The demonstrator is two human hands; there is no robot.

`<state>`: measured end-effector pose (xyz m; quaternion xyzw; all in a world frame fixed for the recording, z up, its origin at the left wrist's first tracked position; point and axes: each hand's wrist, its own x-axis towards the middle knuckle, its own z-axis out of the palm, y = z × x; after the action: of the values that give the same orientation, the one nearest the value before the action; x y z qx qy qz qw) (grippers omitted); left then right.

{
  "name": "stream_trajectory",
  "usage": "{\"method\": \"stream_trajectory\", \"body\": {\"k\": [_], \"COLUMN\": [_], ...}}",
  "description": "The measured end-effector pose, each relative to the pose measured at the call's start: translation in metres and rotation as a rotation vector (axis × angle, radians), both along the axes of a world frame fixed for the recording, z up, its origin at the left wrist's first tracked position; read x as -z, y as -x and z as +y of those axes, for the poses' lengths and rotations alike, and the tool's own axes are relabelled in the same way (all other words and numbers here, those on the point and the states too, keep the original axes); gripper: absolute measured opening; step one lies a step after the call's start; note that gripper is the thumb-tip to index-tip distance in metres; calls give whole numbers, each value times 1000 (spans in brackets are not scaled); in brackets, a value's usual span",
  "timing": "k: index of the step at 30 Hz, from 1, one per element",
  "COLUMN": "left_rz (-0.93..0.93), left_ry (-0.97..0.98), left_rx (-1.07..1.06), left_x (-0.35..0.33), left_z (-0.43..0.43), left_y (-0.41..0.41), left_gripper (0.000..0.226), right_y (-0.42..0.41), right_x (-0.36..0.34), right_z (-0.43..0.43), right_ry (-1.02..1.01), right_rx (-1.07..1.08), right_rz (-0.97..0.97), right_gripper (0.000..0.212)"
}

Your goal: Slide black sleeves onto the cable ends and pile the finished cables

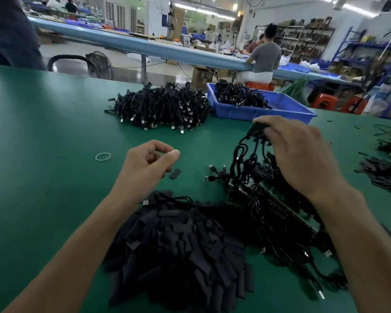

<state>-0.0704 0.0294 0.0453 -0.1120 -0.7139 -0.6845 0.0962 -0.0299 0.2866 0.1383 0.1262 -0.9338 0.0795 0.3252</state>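
Mid-tabletop, a lone sleeve [175, 173] lies just right of the curled, empty left hand [148, 161], long axis slanting toward the far right corner, while the right hand [298, 154] grips a cable bunch [256, 130].

I count 2 hands: the left hand [149, 161] and the right hand [303, 154]. I see 1 rubber band [103, 156], 1 loose sleeve [175, 173], 1 heap of sleeves [178, 245] too many to count, 1 blue bin [287, 109], 1 lifted bundle of cables [248, 163] and 1 large cable pile [160, 107].
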Motion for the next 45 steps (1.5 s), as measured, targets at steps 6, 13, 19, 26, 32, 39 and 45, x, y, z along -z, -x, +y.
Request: {"method": "stream_trajectory", "body": {"k": [6,13,19,26,32,39,45], "left_rz": [140,177,134,-20,-143,-191,-16], "left_ry": [123,31,-1,-146,-297,-519,-812], "left_rx": [182,161,237,386,474,476,202], "left_x": [4,1,2,5,13,11,-19], "left_z": [30,62,61,60,58,60,24], "left_y": [-21,-27,-28,-22,-20,-21,-12], "left_gripper": [28,20,27,21,13,10,10], "right_y": [-7,-12,-10,-5,4,4,21], "right_x": [9,26,35,32,27,21,-8], "right_z": [-7,-15,-18,-14,-11,-8,15], "right_ry": [212,274,301,347,427,475,593], "right_rx": [-159,-248,-272,-398,-500,-445,-15], "right_rz": [-282,-464,-498,-632,-802,-712,-87], "right_gripper": [7,12,13,12,9,7,14]}}
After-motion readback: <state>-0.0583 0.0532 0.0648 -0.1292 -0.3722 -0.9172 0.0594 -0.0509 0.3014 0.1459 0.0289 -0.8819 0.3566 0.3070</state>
